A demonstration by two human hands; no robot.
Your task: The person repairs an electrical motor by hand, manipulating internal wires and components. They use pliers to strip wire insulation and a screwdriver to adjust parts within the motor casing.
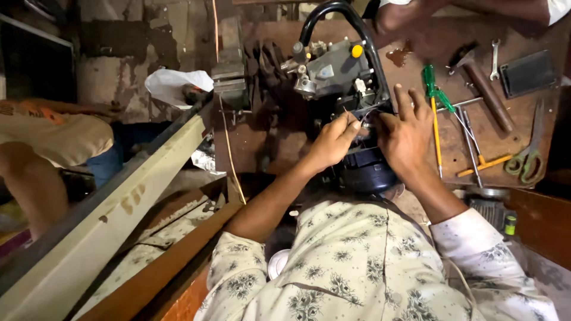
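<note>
A small engine (339, 77) with a black looped handle stands on the brown tabletop (416, 53), close in front of the person, so both hands can reach its near side without stretching. The left hand (333, 142) pinches a thin wire (357, 116) between thumb and fingertips, right against the engine's lower edge; a fine grip suits so slight a part. The right hand (407, 134) rests on the engine just beside the left, fingers spread and gripping nothing that I can see, seemingly steadying the body so it does not shift.

Right of the engine the tools lie within easy reach: a green-handled screwdriver (433, 95) nearest, then a hammer (485, 89), a small wrench (494, 58) and a dark flat box (528, 72) farther right, and scissors (528, 156) near the tabletop's right edge. Left of the engine a metal vise (229, 71) sits at the tabletop's edge, and farther left a white plastic bag (175, 84). Beyond the engine, another person's arm (452, 12) leans over the tabletop.
</note>
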